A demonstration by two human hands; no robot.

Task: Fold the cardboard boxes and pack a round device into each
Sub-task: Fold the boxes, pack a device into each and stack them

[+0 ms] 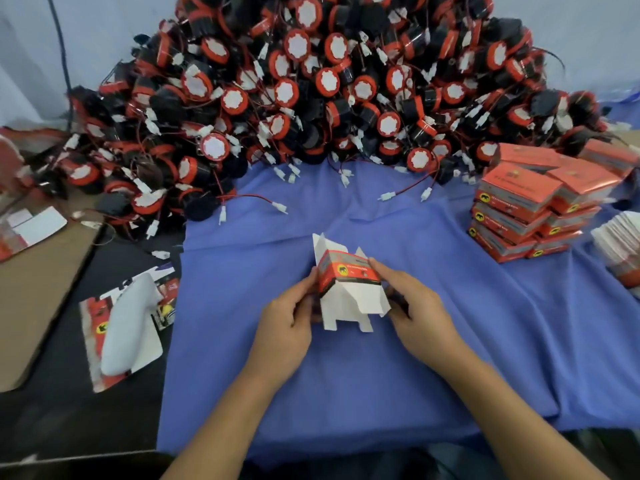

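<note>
Cloth (pixel 346 382); unclosed box (pixel 346 275) between left hand (pixel 287 317), right hand (pixel 419 306)

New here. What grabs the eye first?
A huge heap of round red-and-black devices with white-plugged wires fills the far side of the blue cloth. At centre, the left hand and right hand grip a half-folded red-and-white cardboard box, its flaps open. At the right, closed red cardboard boxes stack up.

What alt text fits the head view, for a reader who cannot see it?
The left hand and right hand hold a half-folded red and white cardboard box with open flaps over a blue cloth. Behind lies a big pile of round devices; closed boxes are stacked at right.
</note>
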